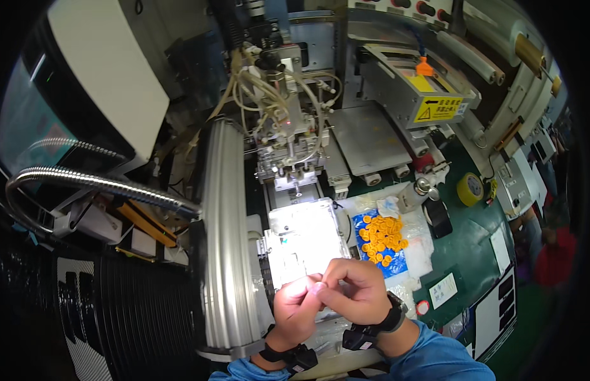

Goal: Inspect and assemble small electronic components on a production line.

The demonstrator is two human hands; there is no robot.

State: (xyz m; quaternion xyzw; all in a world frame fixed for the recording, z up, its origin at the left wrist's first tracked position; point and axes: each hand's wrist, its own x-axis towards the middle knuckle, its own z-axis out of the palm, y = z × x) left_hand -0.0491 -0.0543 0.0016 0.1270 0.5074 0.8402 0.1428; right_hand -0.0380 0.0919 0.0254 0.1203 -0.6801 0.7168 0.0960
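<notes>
Over the bright metal fixture point(302, 238), the left hand point(296, 308) and right hand point(358, 291) are pinching together something too small to identify, risking dropping it beside the orange caps point(382, 235) to the right.

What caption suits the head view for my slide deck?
Both hands, left hand and right hand, meet fingertip to fingertip over a brightly lit metal fixture beside small orange pieces.

Blue sleeves point(435, 359), black wristbands point(391, 317)
</notes>
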